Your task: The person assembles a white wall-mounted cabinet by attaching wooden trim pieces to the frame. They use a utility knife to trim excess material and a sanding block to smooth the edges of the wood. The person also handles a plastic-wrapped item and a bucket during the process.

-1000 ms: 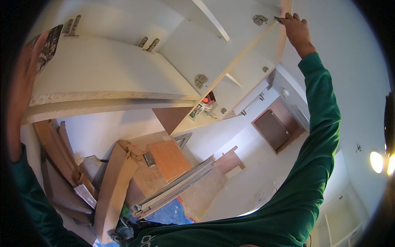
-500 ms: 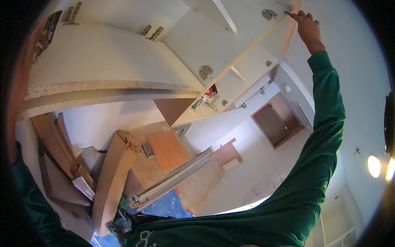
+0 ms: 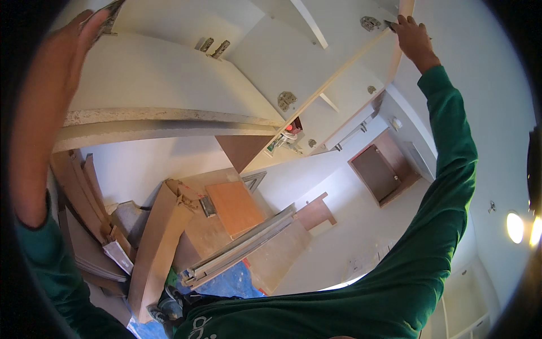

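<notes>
My left hand (image 3: 76, 42) is raised at the upper left, closed on a dark speckled flat piece (image 3: 107, 20) partly cut off by the picture's edge; I cannot tell what it is. High at the upper right, my right hand (image 3: 416, 40) grips a small dark pointed tool (image 3: 389, 26), its kind unclear. The tool's tip touches or lies very near the pale front edge (image 3: 361, 52) of the white cabinet. Grey hinge cups (image 3: 287, 100) and metal hinges (image 3: 220, 50) show around the cabinet. My right arm is stretched up in a green sleeve.
A long cardboard box (image 3: 158, 243) leans beside my feet, with wooden strips (image 3: 84, 203) to its left. Metal profiles (image 3: 243, 246) lie across the wooden boards (image 3: 232, 209). A brown-framed cabinet (image 3: 384, 169) hangs farther off. Blue sheeting (image 3: 231, 281) covers part of the floor.
My left forearm and hand have come further into view, moving up and right, and the speckled piece has moved up with them. My right hand stays by the cabinet edge, slightly lower.
</notes>
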Available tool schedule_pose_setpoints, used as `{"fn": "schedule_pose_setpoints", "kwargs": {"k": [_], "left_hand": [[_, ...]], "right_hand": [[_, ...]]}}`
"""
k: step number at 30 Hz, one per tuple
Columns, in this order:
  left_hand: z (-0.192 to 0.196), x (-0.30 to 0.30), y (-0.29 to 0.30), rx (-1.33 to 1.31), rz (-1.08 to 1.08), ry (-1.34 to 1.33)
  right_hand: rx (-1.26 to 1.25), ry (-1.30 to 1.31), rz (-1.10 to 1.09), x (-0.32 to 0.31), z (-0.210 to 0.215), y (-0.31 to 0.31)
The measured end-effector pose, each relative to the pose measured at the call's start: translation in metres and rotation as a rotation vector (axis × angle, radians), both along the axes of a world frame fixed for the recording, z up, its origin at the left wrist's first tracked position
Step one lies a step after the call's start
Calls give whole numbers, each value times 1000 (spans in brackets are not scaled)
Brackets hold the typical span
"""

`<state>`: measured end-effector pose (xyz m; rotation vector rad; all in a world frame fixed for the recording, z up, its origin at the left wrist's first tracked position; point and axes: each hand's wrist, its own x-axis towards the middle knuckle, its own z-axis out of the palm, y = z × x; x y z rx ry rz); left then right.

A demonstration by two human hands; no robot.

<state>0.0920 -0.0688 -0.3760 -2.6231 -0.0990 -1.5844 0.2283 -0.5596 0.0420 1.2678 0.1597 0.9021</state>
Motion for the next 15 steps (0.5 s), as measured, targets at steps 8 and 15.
{"fn": "schedule_pose_setpoints", "kwargs": {"k": [8,15], "left_hand": [[28,3,-42,-282,115,158],[-3,15,-18,-49,40,-38]], "right_hand": [[-80,76,250,-2,28,-13],[-112,-179,150,7,3,1]]}}
